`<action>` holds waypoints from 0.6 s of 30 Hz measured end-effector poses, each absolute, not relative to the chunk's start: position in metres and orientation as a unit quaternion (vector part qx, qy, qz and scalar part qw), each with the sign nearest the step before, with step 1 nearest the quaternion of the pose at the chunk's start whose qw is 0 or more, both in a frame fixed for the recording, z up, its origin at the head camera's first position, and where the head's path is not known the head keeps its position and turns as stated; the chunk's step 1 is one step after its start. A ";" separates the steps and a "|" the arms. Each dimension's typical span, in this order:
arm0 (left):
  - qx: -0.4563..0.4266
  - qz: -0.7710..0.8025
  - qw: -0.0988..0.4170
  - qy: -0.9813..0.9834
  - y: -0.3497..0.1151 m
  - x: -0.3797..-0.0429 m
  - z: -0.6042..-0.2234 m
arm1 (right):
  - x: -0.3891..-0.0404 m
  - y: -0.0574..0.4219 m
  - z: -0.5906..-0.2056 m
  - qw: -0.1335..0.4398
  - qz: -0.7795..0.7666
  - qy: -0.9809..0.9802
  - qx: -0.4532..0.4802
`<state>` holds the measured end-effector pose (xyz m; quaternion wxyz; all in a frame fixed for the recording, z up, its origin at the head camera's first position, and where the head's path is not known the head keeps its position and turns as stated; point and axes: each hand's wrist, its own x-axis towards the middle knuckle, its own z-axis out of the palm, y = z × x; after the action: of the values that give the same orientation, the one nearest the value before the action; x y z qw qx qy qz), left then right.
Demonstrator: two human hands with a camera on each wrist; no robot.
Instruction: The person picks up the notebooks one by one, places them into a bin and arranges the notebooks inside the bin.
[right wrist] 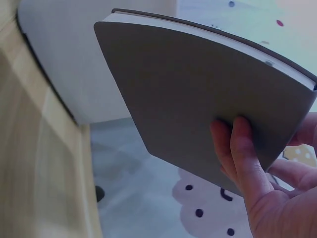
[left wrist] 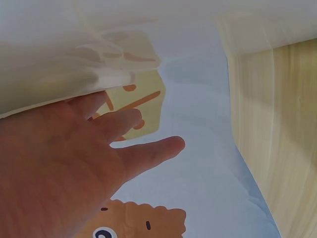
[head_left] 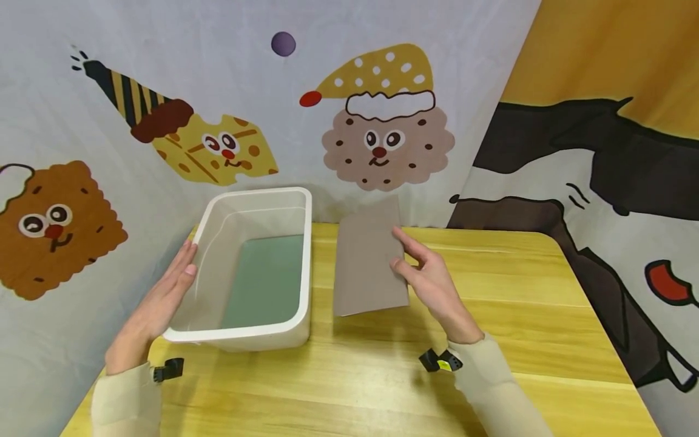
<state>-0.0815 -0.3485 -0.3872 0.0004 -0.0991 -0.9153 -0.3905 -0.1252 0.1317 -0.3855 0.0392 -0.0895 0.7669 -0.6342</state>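
My right hand [head_left: 434, 285] pinches a grey-brown notebook [head_left: 368, 261] by its right edge and holds it above the table, right of the bin. In the right wrist view, fingers [right wrist: 245, 153] lie on its cover, and white page edges show between the covers. A white plastic bin [head_left: 303, 331] stands on the left half of the table. At its left side rests my left hand [head_left: 164, 297], its fingers straight along the rim. The left wrist view shows the fingers [left wrist: 153, 153] against the bin's outer wall. A flat green rectangular thing [head_left: 264, 279] lies on the bin's bottom.
The wooden table [head_left: 355, 388] runs back to a printed cloth [head_left: 240, 60] that hangs behind and along the sides. The bin's far end stands close to this cloth. Each wrist wears a small black camera, one of them at the left sleeve [head_left: 125, 400].
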 end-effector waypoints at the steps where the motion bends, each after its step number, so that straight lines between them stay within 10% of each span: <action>1: -0.099 -0.390 0.000 -0.916 -0.349 -0.082 -0.387 | -0.125 0.132 -0.384 0.039 -0.639 0.763 -0.091; 18: -0.095 -0.391 -0.002 -0.916 -0.348 -0.082 -0.387 | -0.119 0.125 -0.346 0.026 -0.721 0.680 -0.130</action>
<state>-0.0824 -0.3480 -0.3870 -0.0023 -0.0945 -0.9157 -0.3906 -0.1189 0.1248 -0.3459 0.0261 -0.1298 0.6797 -0.7215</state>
